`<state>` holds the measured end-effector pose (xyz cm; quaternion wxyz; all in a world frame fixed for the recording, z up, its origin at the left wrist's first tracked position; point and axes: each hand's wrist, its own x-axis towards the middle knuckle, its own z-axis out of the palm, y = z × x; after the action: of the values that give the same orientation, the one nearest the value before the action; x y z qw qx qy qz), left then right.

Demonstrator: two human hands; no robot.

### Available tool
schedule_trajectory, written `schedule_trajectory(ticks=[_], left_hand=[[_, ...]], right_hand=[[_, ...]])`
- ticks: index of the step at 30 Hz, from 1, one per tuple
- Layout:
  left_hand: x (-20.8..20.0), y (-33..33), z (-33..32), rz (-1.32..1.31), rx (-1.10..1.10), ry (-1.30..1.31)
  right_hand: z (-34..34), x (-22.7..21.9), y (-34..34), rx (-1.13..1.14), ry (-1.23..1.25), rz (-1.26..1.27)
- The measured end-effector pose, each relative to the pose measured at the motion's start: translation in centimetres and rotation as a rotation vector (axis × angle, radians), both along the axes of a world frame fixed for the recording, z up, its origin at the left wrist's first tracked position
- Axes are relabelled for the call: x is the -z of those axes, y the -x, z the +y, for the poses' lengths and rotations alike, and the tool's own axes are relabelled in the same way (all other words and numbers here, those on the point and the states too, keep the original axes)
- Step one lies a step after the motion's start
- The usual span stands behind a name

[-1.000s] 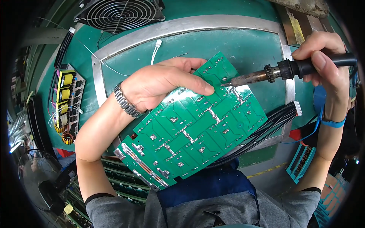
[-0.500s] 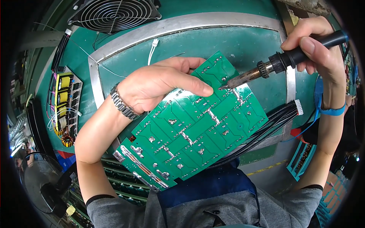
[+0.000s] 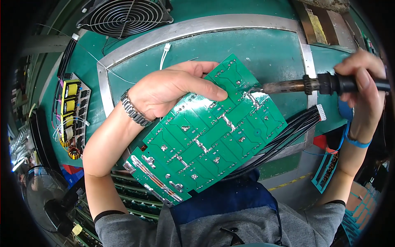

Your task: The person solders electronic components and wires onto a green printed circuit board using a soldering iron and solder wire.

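Green circuit board (image 3: pixel 201 133) lies aslant across the centre of the frame, solder side up, its lower left corner near the dark blue apron (image 3: pixel 230 193). Silvery solder (image 3: pixel 228 122) runs over it in streaks and dots; any lettering among them is too small to read. The left hand (image 3: pixel 175 84) grips the board's upper left edge, thumb (image 3: pixel 214 92) flat on the face and the other fingers (image 3: pixel 199 66) partly hidden behind. At upper right, the right hand (image 3: pixel 364 78), somewhat blurred, has its fingers curled round the black handle of a soldering iron (image 3: pixel 296 85), whose tip is at the board's upper right edge, beside a bright solder patch; whether it touches cannot be told. Black cables (image 3: pixel 284 133) with a white connector (image 3: pixel 321 112) emerge at right from under the board. On the green desk (image 3: pixel 263 49) sit a black fan (image 3: pixel 125 18) at upper left and, at far left, another board (image 3: pixel 74 111) with yellow-wrapped parts. A yellow patch (image 3: pixel 319 29) at upper right shows no legible wording.
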<state>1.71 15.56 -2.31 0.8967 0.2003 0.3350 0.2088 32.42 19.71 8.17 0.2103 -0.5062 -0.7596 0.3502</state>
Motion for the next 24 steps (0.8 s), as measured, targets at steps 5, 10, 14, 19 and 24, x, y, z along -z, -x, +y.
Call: schedule_trajectory(ticks=[5, 10, 14, 19, 24], left_hand=[[0.1, 0.1, -0.1, -0.048, -0.011, 0.018], [0.2, 0.3, 0.0, -0.036, 0.015, -0.025], [-0.1, 0.2, 0.0, -0.013, 0.014, -0.034], [-0.3, 0.1, 0.0, 0.002, 0.017, -0.049], [-0.4, 0.1, 0.0, 0.025, 0.008, -0.056]], right_hand=[[-4.8, 0.4, -2.9, 0.225, -0.17, 0.241], [-8.8, 2.5, -6.7, 0.489, -0.383, 0.279], [-10.6, 4.1, -8.0, 0.634, -0.594, 0.142], [-11.7, 6.0, -9.8, 0.739, -0.757, -0.09], [-11.8, 8.2, -10.6, 0.843, -0.862, -0.245]])
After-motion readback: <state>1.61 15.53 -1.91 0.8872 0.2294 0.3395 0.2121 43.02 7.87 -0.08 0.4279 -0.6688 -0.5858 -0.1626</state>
